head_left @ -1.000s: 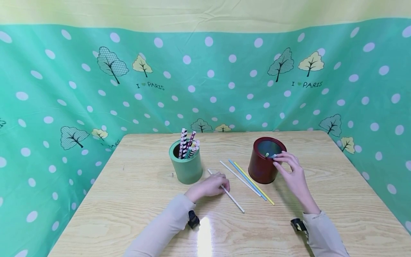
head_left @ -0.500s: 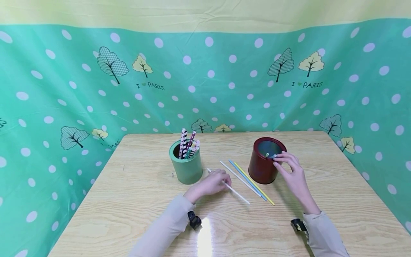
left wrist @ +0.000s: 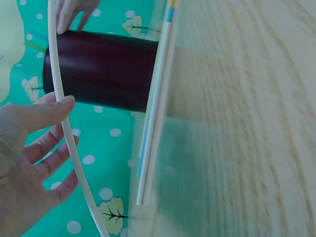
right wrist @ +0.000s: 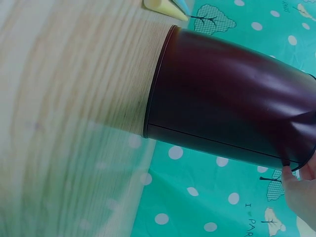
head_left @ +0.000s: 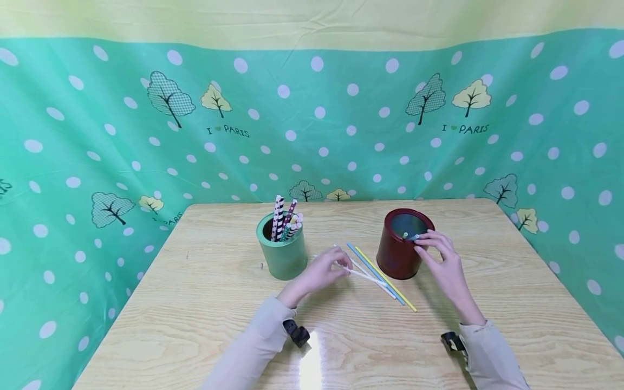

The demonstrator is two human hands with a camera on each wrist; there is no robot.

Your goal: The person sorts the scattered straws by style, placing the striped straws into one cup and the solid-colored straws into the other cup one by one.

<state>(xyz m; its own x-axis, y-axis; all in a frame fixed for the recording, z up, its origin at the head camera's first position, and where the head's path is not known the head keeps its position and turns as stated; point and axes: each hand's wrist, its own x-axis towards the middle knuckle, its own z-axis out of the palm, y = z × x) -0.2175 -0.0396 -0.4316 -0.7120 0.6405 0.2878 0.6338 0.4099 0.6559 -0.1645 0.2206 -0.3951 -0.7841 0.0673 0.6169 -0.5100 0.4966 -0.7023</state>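
My left hand (head_left: 327, 269) pinches a thin white straw (left wrist: 74, 148) between thumb and fingers, held over the table. In the head view, its far end overlaps a second white straw (head_left: 390, 293) on the table. Beside that one lie a blue straw (head_left: 363, 261) and a yellow straw (head_left: 408, 305). At the right stands an upright dark red can (head_left: 397, 260), with a green straw tip and a blue straw tip at its rim. My right hand (head_left: 441, 254) grips this rim, its thumb (right wrist: 291, 181) against the outer wall.
A green can (head_left: 285, 260) with several patterned straws stands upright left of the loose straws. The wooden table (head_left: 195, 303) ends at a green dotted cloth (head_left: 312, 135) behind both cans. Each wrist wears a small black camera.
My left hand has raised the white straw from the table and turned it, its near end swinging away from me towards the loose straws. My right hand has stayed at the red can.
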